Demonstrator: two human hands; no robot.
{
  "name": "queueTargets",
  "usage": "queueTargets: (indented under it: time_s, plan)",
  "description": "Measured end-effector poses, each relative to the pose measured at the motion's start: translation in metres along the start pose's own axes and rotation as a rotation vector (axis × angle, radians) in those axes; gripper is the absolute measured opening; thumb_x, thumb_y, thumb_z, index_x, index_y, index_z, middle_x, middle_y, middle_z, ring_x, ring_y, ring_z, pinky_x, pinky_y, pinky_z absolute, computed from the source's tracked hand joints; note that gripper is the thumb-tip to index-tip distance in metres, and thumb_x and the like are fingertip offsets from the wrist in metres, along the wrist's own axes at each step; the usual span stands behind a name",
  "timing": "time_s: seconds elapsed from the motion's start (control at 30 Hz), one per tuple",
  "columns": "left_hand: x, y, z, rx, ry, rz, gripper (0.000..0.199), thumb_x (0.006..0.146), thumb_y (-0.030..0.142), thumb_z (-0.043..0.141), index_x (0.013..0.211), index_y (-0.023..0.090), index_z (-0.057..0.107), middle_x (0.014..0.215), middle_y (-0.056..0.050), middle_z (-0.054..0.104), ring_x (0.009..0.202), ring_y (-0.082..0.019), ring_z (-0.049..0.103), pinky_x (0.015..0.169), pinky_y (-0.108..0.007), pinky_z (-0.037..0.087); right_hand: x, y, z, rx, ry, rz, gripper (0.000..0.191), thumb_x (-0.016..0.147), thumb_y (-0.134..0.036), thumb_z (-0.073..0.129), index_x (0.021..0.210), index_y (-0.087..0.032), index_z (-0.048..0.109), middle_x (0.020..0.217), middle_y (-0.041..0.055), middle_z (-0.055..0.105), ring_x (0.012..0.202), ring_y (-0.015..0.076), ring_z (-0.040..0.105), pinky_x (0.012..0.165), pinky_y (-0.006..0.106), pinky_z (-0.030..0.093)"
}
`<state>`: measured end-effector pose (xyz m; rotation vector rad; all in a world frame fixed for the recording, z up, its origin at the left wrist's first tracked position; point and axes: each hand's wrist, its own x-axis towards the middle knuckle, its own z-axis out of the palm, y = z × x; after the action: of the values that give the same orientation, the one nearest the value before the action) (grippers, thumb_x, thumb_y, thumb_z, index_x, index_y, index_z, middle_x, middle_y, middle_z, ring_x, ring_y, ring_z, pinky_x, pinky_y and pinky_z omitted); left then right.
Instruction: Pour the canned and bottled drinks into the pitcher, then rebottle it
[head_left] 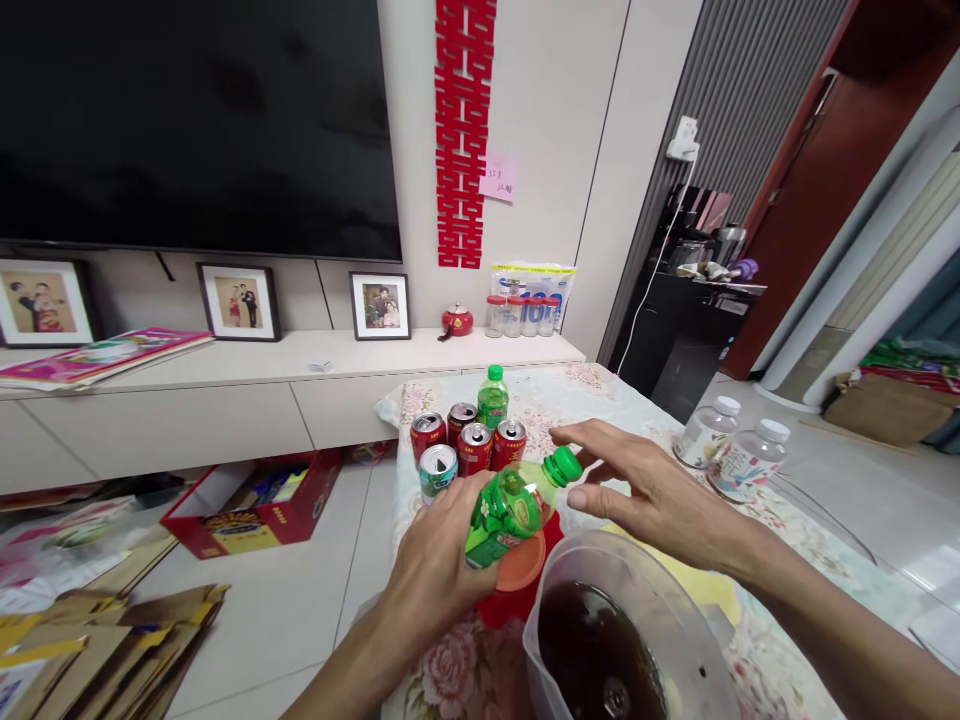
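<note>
My left hand (442, 545) is wrapped around a green plastic drink bottle (516, 508), which tilts to the right with its green cap on. Close to that cap, my right hand (649, 490) is held with its fingers apart and nothing in them; whether a fingertip touches the cap I cannot tell. Below the bottle is a red container with an orange-red top (523, 562). A translucent plastic tub (559, 575) of dark brown liquid stands in front of me. Behind the left hand are several opened drink cans (475, 450) and a second green bottle (493, 400), upright and capped.
Two clear bottles with white caps (742, 462) stand at the right side of the cloth-covered table (585, 385). Several red-lidded jars (523, 318) line the white cabinet (300, 365). A red box (259, 515) and flattened cardboard (112, 640) lie on the floor at left.
</note>
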<state>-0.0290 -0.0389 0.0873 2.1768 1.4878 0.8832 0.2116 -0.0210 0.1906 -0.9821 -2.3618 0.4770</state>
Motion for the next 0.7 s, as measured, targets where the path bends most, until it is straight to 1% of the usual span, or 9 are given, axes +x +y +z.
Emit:
queueTargets:
  time_s: [0.03, 0.1, 0.17, 0.23, 0.37, 0.4, 0.53, 0.63, 0.7]
  plan:
    - [0.0, 0.0, 0.001, 0.001, 0.001, -0.002, 0.053, 0.077, 0.013, 0.061, 0.128, 0.026, 0.057, 0.12, -0.008, 0.07, 0.114, -0.031, 0.066, 0.094, -0.046, 0.054, 0.001, 0.001, 0.001, -0.003, 0.005, -0.029, 0.04, 0.105, -0.049, 0.056, 0.132, -0.02, 0.064, 0.115, 0.0093, 0.07, 0.093, 0.0187, 0.067, 0.08, 0.031, 0.053]
    - [-0.001, 0.001, 0.002, 0.029, -0.001, -0.013, 0.053, 0.077, 0.013, 0.061, 0.129, 0.024, 0.057, 0.117, -0.009, 0.07, 0.114, -0.032, 0.066, 0.095, -0.047, 0.053, 0.002, 0.002, 0.003, -0.047, -0.007, -0.02, 0.037, 0.106, -0.05, 0.053, 0.116, -0.018, 0.07, 0.097, 0.0068, 0.071, 0.084, 0.0183, 0.065, 0.076, 0.032, 0.05]
    - [-0.002, 0.0, 0.003, 0.055, 0.0, -0.03, 0.059, 0.076, 0.012, 0.061, 0.134, 0.023, 0.055, 0.116, -0.01, 0.07, 0.114, -0.033, 0.066, 0.095, -0.048, 0.053, 0.004, 0.004, 0.005, -0.087, -0.035, 0.092, 0.049, 0.106, -0.057, 0.048, 0.089, -0.016, 0.069, 0.076, 0.0044, 0.065, 0.069, 0.0175, 0.061, 0.066, 0.031, 0.046]
    - [-0.003, -0.001, 0.004, 0.043, 0.008, -0.047, 0.061, 0.075, 0.012, 0.062, 0.134, 0.023, 0.054, 0.116, -0.009, 0.07, 0.114, -0.033, 0.066, 0.095, -0.048, 0.053, 0.006, 0.004, 0.006, -0.079, -0.062, 0.175, 0.059, 0.106, -0.063, 0.043, 0.078, -0.016, 0.065, 0.07, 0.0042, 0.063, 0.063, 0.0172, 0.06, 0.061, 0.031, 0.044]
    - [-0.004, -0.002, 0.004, -0.026, -0.001, -0.082, 0.053, 0.078, 0.016, 0.064, 0.13, 0.024, 0.057, 0.12, -0.01, 0.07, 0.115, -0.033, 0.066, 0.096, -0.048, 0.054, 0.008, 0.004, 0.005, 0.021, -0.038, 0.053, 0.043, 0.105, -0.055, 0.052, 0.121, -0.019, 0.069, 0.117, 0.0105, 0.071, 0.097, 0.0214, 0.068, 0.079, 0.032, 0.053]
    - [-0.004, -0.002, 0.003, -0.028, -0.009, -0.087, 0.055, 0.078, 0.015, 0.064, 0.131, 0.024, 0.056, 0.122, -0.01, 0.07, 0.117, -0.033, 0.066, 0.097, -0.049, 0.053, 0.008, 0.004, 0.005, 0.023, -0.033, 0.018, 0.04, 0.104, -0.052, 0.054, 0.124, -0.019, 0.067, 0.12, 0.0107, 0.07, 0.101, 0.0215, 0.067, 0.082, 0.033, 0.052]
    - [-0.005, 0.001, 0.004, -0.013, -0.006, -0.09, 0.06, 0.076, 0.012, 0.062, 0.135, 0.024, 0.055, 0.123, -0.01, 0.069, 0.12, -0.033, 0.065, 0.099, -0.049, 0.052, 0.01, 0.005, 0.007, -0.018, -0.069, 0.116, 0.045, 0.106, -0.054, 0.049, 0.094, -0.016, 0.07, 0.08, 0.0055, 0.067, 0.072, 0.0185, 0.064, 0.069, 0.031, 0.048]
    - [-0.005, 0.001, 0.006, -0.019, 0.005, -0.1, 0.057, 0.077, 0.014, 0.062, 0.133, 0.024, 0.055, 0.124, -0.01, 0.069, 0.119, -0.033, 0.065, 0.098, -0.049, 0.053, 0.013, 0.006, 0.008, 0.156, -0.071, 0.25, 0.051, 0.1, -0.062, 0.054, 0.106, -0.014, 0.071, 0.08, 0.0053, 0.068, 0.067, 0.0175, 0.064, 0.064, 0.03, 0.048]
    - [-0.004, 0.001, 0.009, -0.013, 0.014, -0.099, 0.059, 0.077, 0.014, 0.061, 0.135, 0.023, 0.054, 0.124, -0.011, 0.069, 0.119, -0.033, 0.065, 0.097, -0.05, 0.053, 0.015, 0.006, 0.01, 0.252, -0.053, 0.275, 0.048, 0.092, -0.057, 0.067, 0.116, -0.015, 0.071, 0.087, 0.0058, 0.07, 0.07, 0.0171, 0.064, 0.064, 0.029, 0.049]
